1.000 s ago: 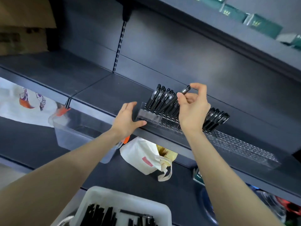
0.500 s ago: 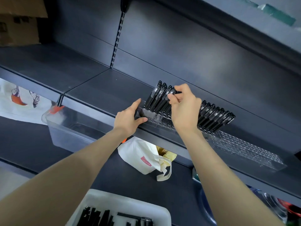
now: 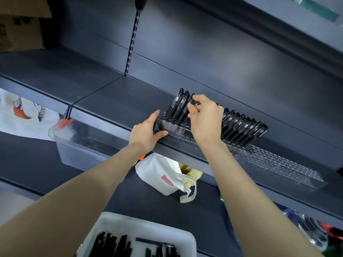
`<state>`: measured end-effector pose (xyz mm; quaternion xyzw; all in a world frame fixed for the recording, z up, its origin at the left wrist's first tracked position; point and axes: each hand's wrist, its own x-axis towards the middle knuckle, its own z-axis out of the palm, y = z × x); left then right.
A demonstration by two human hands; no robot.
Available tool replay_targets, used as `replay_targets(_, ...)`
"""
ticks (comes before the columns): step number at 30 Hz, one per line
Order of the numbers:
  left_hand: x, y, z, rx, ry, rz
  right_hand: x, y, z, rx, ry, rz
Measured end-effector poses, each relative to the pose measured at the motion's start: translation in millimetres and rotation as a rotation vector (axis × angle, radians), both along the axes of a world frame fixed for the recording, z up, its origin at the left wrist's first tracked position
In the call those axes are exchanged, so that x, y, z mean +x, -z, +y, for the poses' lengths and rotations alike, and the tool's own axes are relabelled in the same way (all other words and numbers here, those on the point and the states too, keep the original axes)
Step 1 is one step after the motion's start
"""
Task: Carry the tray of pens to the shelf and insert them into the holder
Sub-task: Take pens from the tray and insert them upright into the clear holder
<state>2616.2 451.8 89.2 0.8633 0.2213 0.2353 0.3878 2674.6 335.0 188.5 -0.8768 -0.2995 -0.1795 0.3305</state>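
Left hand gripping holder, right hand pinching pen, barrel hidden behind it, tray cut off

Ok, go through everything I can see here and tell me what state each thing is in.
left hand: gripping the left end of the holder
right hand: pinching a pen by its top
holder: on the shelf edge, left part filled, right part unfilled
standing pens: tilted in rows
tray: below, loose pens lying in it
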Motion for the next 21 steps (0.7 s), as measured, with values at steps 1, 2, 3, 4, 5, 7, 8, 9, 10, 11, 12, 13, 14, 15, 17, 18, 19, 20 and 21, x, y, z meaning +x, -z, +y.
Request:
replay_targets(1, -0.6, 1.1, 0.2, 0.014, 0.008, 0.013, -2.8, -0.3, -2.8, 0.012, 0.011, -0.003)
replay_targets(2, -2.0, 2.9, 0.3, 0.035, 0.017, 0.025, -5.6, 0.6, -6.2, 0.029, 0.017, 0.003)
replay_targets(3, -4.9, 4.8, -0.5, 0.057, 0.024, 0.03, -8.7, 2.3, -10.5, 0.044, 0.024, 0.009)
replay_targets(4, -9.1, 7.4, -1.6, 0.079, 0.026, 0.024, -11.7, 5.6, -15.1, 0.051, 0.03, 0.009)
replay_targets(5, -15.1, 10.7, -3.2, 0.101, 0.026, 0.009, -14.7, 10.6, -20.2, 0.055, 0.034, 0.009)
replay_targets(7, -32.0, 22.0, -8.1, 0.155, 0.01, -0.019, -24.3, 24.7, -30.3, 0.075, 0.038, 0.015)
replay_targets(8, -41.9, 29.5, -11.0, 0.187, -0.005, -0.026, -29.6, 33.8, -34.6, 0.091, 0.037, 0.027)
replay_targets(9, -55.3, 38.3, -15.5, 0.217, -0.018, -0.028, -38.0, 44.9, -40.5, 0.101, 0.036, 0.052)
replay_targets(10, -67.4, 47.0, -19.1, 0.235, -0.03, -0.035, -43.8, 57.3, -45.0, 0.108, 0.031, 0.079)
replay_targets(11, -80.5, 56.8, -23.6, 0.239, -0.036, -0.028, -50.9, 71.7, -50.4, 0.113, 0.025, 0.118)
replay_targets(12, -95.5, 67.7, -29.7, 0.226, -0.036, 0.007, -59.5, 88.9, -56.6, 0.124, 0.022, 0.168)
replay_targets(13, -110.2, 79.4, -36.0, 0.207, -0.037, 0.059, -69.5, 105.6, -62.7, 0.133, 0.023, 0.224)
replay_targets(14, -125.8, 93.5, -42.6, 0.187, -0.038, 0.121, -80.5, 124.8, -69.5, 0.135, 0.027, 0.279)
replay_targets(15, -141.3, 107.4, -49.3, 0.168, -0.04, 0.176, -92.7, 143.0, -76.0, 0.121, 0.035, 0.336)
replay_targets(17, -173.1, 136.4, -63.6, 0.112, -0.05, 0.252, -118.8, 180.5, -89.7, 0.068, 0.047, 0.442)
replay_targets(18, -188.3, 149.2, -70.8, 0.077, -0.06, 0.289, -131.0, 200.1, -95.5, 0.04, 0.041, 0.488)
replay_targets(19, -203.3, 160.9, -78.8, 0.037, -0.072, 0.337, -144.9, 216.6, -101.3, -0.001, 0.033, 0.535)
replay_targets(20, -217.6, 172.0, -86.8, 0.011, -0.087, 0.386, -157.8, 236.1, -107.1, -0.04, 0.028, 0.579)
replay_targets(21, -229.5, 182.1, -93.9, 0.006, -0.102, 0.421, -170.9, 251.7, -111.6, -0.082, 0.03, 0.635)
